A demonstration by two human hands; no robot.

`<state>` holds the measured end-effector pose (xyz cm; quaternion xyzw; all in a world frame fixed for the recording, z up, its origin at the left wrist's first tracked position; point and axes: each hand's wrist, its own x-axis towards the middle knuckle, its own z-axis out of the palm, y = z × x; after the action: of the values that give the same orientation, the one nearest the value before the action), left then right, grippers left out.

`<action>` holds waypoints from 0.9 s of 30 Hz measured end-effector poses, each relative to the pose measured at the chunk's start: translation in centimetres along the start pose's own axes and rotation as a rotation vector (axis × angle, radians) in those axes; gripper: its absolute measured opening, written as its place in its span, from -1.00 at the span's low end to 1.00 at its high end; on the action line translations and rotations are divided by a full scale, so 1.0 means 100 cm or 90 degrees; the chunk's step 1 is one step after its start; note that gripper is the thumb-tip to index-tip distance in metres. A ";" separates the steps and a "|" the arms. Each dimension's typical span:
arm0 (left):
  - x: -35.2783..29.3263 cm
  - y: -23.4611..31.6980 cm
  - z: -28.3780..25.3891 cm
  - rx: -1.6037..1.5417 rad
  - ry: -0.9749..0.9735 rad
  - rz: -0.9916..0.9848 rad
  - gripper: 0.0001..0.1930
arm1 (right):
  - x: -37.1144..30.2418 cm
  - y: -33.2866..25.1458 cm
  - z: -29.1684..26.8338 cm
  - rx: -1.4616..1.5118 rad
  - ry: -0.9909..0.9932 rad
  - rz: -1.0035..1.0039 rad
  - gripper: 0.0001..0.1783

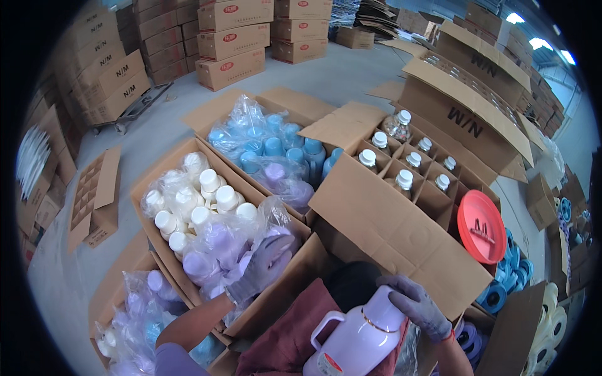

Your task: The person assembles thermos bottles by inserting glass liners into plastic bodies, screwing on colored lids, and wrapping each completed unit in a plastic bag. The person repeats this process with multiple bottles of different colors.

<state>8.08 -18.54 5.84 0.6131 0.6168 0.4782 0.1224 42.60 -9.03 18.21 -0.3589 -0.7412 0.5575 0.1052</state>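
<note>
A lilac thermos flask (354, 341) with a side handle and a gold band under its cap lies tilted across my lap. My right hand (421, 307), in a grey glove, is closed over its lilac cup cap (384, 308). My left hand (263, 266), gloved too, reaches into a carton among lilac cups (219, 244) in clear plastic bags. Its fingers are bent; whatever lies in them blends with the lilac plastic. White cups (213, 182) fill the far part of that carton.
Behind stands a carton of blue cups (274, 147). A divided carton holds several white-capped bottles (404, 180); on its near right corner rests a red round lid (480, 219). Blue rings (514, 269) and cream rings (549, 332) lie at the right. Stacked cartons (235, 37) line the back.
</note>
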 end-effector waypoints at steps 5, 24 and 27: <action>0.088 -0.076 0.006 0.038 0.049 0.026 -0.67 | 0.015 0.003 -0.007 0.195 -0.027 0.058 -0.59; 0.238 -0.364 -0.067 0.701 -0.058 -0.515 -0.56 | 0.014 0.131 -0.026 0.058 -0.086 -0.138 -0.45; 0.244 -0.359 -0.058 0.731 -0.088 -0.549 -0.51 | 0.026 0.114 -0.027 0.112 -0.053 -0.108 -0.46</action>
<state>-24.49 7.70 -7.13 0.3116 0.9488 -0.0526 -0.0026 46.93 -3.91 8.23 -0.2606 -0.7207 0.6242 0.1521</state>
